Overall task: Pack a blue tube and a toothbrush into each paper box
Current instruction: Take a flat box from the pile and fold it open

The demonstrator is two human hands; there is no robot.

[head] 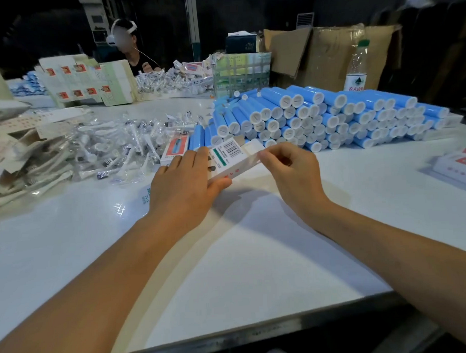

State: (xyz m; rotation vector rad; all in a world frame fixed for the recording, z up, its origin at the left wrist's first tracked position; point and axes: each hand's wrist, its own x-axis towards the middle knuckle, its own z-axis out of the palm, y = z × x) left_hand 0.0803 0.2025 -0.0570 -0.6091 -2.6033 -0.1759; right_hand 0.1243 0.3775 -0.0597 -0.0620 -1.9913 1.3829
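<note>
A white paper box (232, 160) with a barcode and a green stripe is held just above the table in the middle. My left hand (185, 183) grips its near end, thumb underneath. My right hand (287, 168) pinches the box's far right end, where a white flap stands open. Behind the box lies a big stack of blue tubes (317, 116) with white caps. A heap of toothbrushes in clear wrappers (113, 147) spreads out at the left. Whether anything is inside the box cannot be seen.
A red-and-white box (175, 149) lies beside the tubes. Finished boxes (458, 163) sit at the right edge. Flat unfolded boxes (86, 81) pile up at the back left, a water bottle (356, 69) and cardboard carton (328, 54) behind. A person sits across the white table (243, 256).
</note>
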